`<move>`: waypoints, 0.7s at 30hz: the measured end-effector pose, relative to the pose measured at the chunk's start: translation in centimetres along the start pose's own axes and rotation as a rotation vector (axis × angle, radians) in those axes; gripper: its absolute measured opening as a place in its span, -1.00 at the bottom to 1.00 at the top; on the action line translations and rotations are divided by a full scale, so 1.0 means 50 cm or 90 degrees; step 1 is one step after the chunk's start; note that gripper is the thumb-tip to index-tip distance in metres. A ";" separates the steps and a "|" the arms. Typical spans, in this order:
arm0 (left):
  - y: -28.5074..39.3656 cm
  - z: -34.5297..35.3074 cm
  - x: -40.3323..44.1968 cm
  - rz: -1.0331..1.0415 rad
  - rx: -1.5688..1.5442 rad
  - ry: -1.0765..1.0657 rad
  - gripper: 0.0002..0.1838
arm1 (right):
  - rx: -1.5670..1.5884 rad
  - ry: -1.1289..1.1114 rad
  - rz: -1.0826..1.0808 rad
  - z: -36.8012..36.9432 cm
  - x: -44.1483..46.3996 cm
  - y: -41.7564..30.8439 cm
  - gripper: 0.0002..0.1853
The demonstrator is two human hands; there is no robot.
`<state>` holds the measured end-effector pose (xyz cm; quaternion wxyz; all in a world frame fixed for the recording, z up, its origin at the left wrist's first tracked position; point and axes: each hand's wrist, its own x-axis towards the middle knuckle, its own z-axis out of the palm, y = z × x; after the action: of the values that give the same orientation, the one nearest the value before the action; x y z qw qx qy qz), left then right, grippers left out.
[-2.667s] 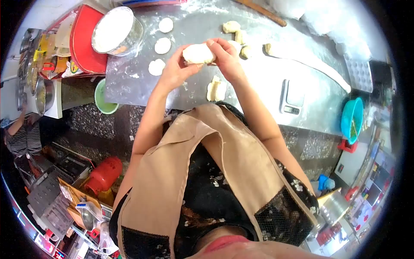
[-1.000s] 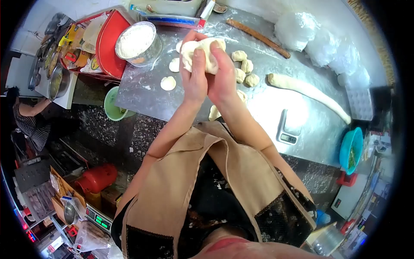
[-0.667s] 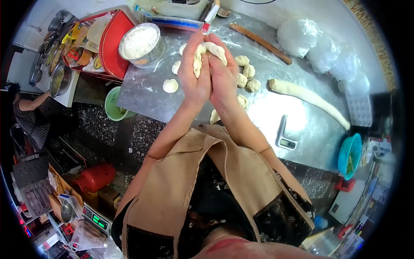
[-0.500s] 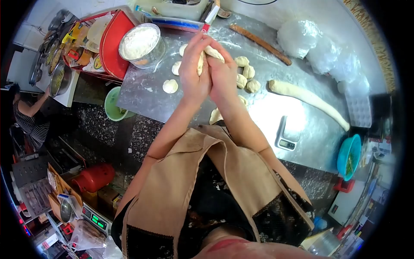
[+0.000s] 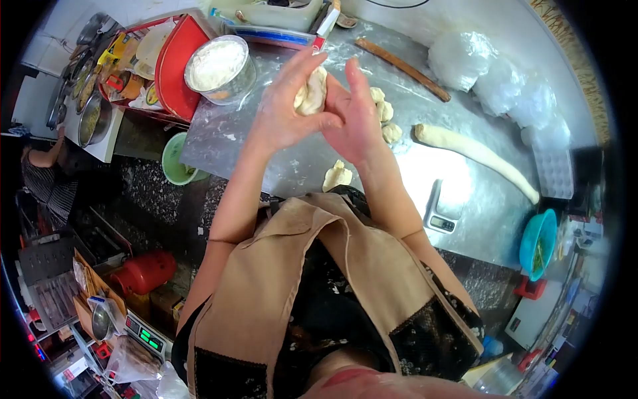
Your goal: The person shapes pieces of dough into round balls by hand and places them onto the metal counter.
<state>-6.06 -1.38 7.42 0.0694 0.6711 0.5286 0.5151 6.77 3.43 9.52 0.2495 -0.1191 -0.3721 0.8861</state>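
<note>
My left hand (image 5: 279, 113) is cupped round a pale, uneven piece of dough (image 5: 312, 95), its thumb reaching across below it. Close on the right, my right hand (image 5: 359, 110) has its fingers spread apart. Its inner fingers are beside the dough; whether they touch it I cannot tell. Several small dough pieces (image 5: 384, 110) lie just past my right hand, partly hidden by it. Nearer my body, a loose lump of dough (image 5: 337, 175) sits by the table edge. A long dough roll (image 5: 475, 154) stretches over the right of the metal table (image 5: 232, 149).
A flour tub (image 5: 218, 64) and red basket (image 5: 174, 70) stand at the left. A wooden stick (image 5: 402, 68) lies at the back. Rightward are a digital scale (image 5: 446, 205), plastic bags (image 5: 462, 60) and a blue basin (image 5: 538, 243). Another person (image 5: 50, 176) is far left.
My hands, pressed together round the dough before, have come apart and the dough shows more. My left hand has shifted left over where round dough pieces lay. The lump near me is now in fuller view.
</note>
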 end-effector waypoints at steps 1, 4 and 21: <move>0.011 0.004 -0.001 -0.011 0.021 0.036 -0.20 | -0.008 -0.019 -0.001 0.002 -0.002 -0.003 -0.17; 0.023 0.018 -0.012 0.021 0.025 0.153 -0.55 | 0.049 -0.043 -0.004 0.016 -0.010 -0.004 -0.21; 0.041 0.011 0.022 -0.172 -0.390 0.534 -0.44 | -0.361 0.026 -0.311 0.023 -0.034 0.061 -0.40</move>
<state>-4.46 -1.16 9.16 0.1106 0.2825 0.4183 0.8561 6.69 0.00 8.19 0.4179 -0.1091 -0.6153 0.6595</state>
